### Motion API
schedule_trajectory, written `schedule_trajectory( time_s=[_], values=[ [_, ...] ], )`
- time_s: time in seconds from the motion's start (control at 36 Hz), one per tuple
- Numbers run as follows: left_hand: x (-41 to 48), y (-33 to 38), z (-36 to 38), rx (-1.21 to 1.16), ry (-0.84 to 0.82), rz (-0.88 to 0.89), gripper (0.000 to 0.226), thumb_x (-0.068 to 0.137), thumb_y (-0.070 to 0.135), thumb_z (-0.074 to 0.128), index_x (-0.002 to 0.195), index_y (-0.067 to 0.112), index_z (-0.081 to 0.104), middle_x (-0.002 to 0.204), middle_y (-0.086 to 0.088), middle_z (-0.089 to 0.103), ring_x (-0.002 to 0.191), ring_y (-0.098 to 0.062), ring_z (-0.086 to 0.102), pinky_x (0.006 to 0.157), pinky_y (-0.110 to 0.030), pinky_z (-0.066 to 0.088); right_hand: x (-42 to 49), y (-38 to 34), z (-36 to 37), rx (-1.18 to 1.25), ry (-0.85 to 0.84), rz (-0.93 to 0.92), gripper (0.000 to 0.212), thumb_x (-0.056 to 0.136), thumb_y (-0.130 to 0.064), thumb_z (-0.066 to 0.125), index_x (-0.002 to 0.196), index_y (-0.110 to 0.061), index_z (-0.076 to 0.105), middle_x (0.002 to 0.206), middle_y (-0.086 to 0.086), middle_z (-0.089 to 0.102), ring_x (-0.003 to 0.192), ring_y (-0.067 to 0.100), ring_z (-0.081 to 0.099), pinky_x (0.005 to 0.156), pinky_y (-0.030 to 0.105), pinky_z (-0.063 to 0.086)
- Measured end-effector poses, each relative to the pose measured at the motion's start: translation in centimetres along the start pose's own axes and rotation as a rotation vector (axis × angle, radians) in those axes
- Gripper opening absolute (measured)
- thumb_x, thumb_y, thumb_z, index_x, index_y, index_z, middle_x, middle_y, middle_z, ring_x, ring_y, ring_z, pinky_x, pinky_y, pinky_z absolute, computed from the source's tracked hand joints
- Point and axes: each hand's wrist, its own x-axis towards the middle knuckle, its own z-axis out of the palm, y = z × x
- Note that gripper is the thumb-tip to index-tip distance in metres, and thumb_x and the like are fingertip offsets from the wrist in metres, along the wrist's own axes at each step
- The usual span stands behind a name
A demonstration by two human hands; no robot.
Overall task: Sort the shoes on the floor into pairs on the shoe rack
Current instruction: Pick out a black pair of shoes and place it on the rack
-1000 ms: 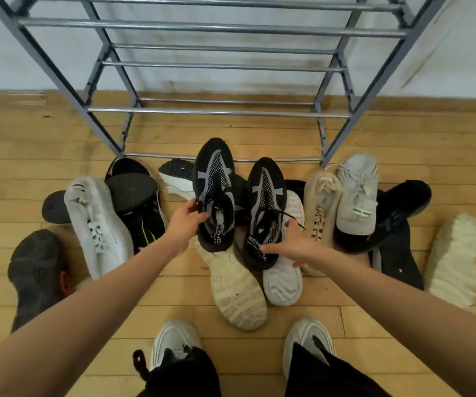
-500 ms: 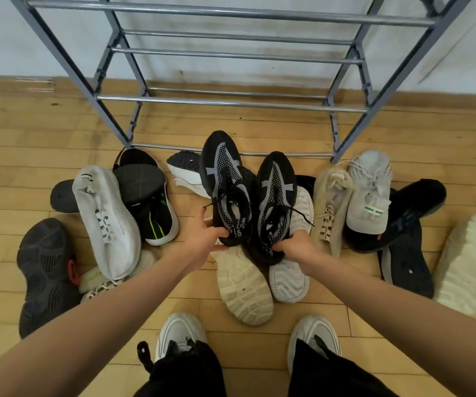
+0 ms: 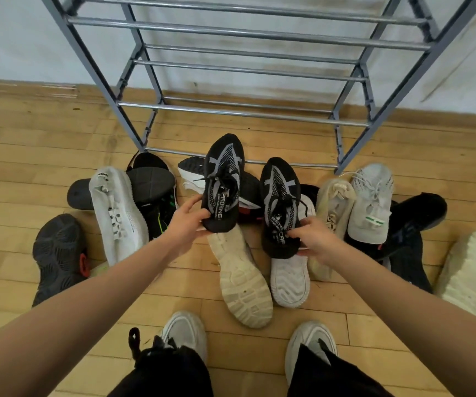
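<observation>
Arms: left forearm (image 3: 87,296) and right forearm (image 3: 402,296) bare | Hands: left hand (image 3: 186,224), right hand (image 3: 317,242) bare too | Legs: black trousers (image 3: 168,373) | Feet: pale grey-white sneakers (image 3: 185,330) | Extra: black looped strap (image 3: 134,339) dangling at the left leg

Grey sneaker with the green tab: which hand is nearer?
Right. The right hand, gripping one black sneaker, sits just beside the grey sneaker, with the beige shoe between them. The left hand grips the other black sneaker, farther away.

open rack shelves (image 3: 242,111), floor shoes (image 3: 241,277) crowding front
</observation>
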Motion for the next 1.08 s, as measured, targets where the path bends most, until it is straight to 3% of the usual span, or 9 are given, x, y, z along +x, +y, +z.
schedule_trajectory(
  time_s=[0.14,0.22,0.31,0.36,0.47,0.61,0.83,0.94,1.08],
  values=[
    [1.7,2.3,-0.6,-0.098,0.041,0.075,0.055,0.092,-0.007,0.046,0.141,0.014,0.035,0.117,-0.014,0.059,0.099,-0.032,0.062,0.089,-0.053,0.051,0.5,-3.2,-0.6,0.104,0.074,-0.163,0.041,0.088,0.002,0.058,0.126,-0.008,0.047,0.121,0.015,0.057,0.113,0.031,0.057,0.094,0.049,0.051],
    [3.3,4.6,-1.1,-0.133,0.042,0.122,0.054,0.092,-0.008,0.044,0.141,0.014,0.036,0.118,-0.016,0.058,0.1,-0.032,0.062,0.088,-0.05,0.051,1.9,-6.7,0.1,0.085,0.102,-0.251,0.048,0.087,0.0,0.06,0.131,-0.011,0.047,0.124,0.014,0.059,0.111,0.031,0.06,0.09,0.049,0.053],
    [5.2,6.8,-1.8,-0.111,0.066,0.14,0.053,0.091,-0.007,0.045,0.14,0.014,0.039,0.115,-0.016,0.06,0.087,-0.027,0.063,0.071,-0.039,0.057,3.3,-10.1,1.7,0.087,0.042,-0.258,0.037,0.091,0.001,0.054,0.125,-0.012,0.05,0.117,0.011,0.06,0.107,0.028,0.059,0.083,0.044,0.053],
    [6.6,7.9,-2.5,-0.074,0.092,0.144,0.058,0.09,-0.006,0.048,0.143,0.014,0.036,0.11,-0.014,0.062,0.081,-0.024,0.064,0.055,-0.03,0.058,4.4,-11.8,3.2,0.102,0.025,-0.23,0.025,0.093,0.001,0.05,0.11,-0.016,0.049,0.11,0.011,0.059,0.104,0.028,0.058,0.085,0.044,0.052],
    [9.8,9.8,-3.4,-0.056,0.184,0.149,0.058,0.091,-0.005,0.048,0.144,0.016,0.037,0.112,-0.014,0.06,0.078,-0.021,0.063,0.048,-0.024,0.056,7.2,-14.2,6.2,0.046,0.029,-0.209,0.022,0.093,-0.004,0.05,0.105,-0.022,0.046,0.119,0.013,0.059,0.113,0.033,0.056,0.096,0.053,0.048],
    [13.4,11.4,-4.8,-0.03,0.226,0.141,0.056,0.093,-0.004,0.045,0.145,0.015,0.034,0.129,-0.02,0.057,0.108,-0.036,0.06,0.072,-0.039,0.054,11.2,-16.9,8.7,-0.027,0.046,-0.238,0.035,0.094,-0.003,0.049,0.126,-0.016,0.051,0.123,0.015,0.06,0.113,0.033,0.058,0.098,0.051,0.047],
    [17.5,11.4,-7.6,-0.005,0.222,0.11,0.056,0.094,-0.003,0.043,0.144,0.018,0.033,0.13,-0.015,0.056,0.101,-0.027,0.06,0.073,-0.039,0.055,15.8,-20.0,13.2,0.008,0.023,-0.258,0.036,0.094,-0.008,0.051,0.129,-0.015,0.052,0.121,0.009,0.061,0.112,0.029,0.058,0.098,0.047,0.049],
    [18.8,11.5,-8.4,0.018,0.215,0.122,0.059,0.092,-0.006,0.04,0.145,0.019,0.033,0.131,-0.016,0.056,0.105,-0.028,0.06,0.09,-0.045,0.052,17.1,-20.0,15.3,0.052,0.009,-0.261,0.033,0.093,-0.007,0.052,0.124,-0.016,0.055,0.119,0.008,0.062,0.11,0.027,0.059,0.097,0.047,0.049],
    [19.6,11.6,-8.4,0.002,0.232,0.131,0.059,0.094,-0.006,0.037,0.146,0.021,0.032,0.131,-0.016,0.056,0.103,-0.026,0.06,0.077,-0.036,0.054,17.4,-19.6,16.8,0.106,-0.006,-0.244,0.028,0.094,-0.006,0.049,0.121,-0.014,0.055,0.111,0.005,0.06,0.108,0.025,0.056,0.101,0.044,0.046]
  ],
)
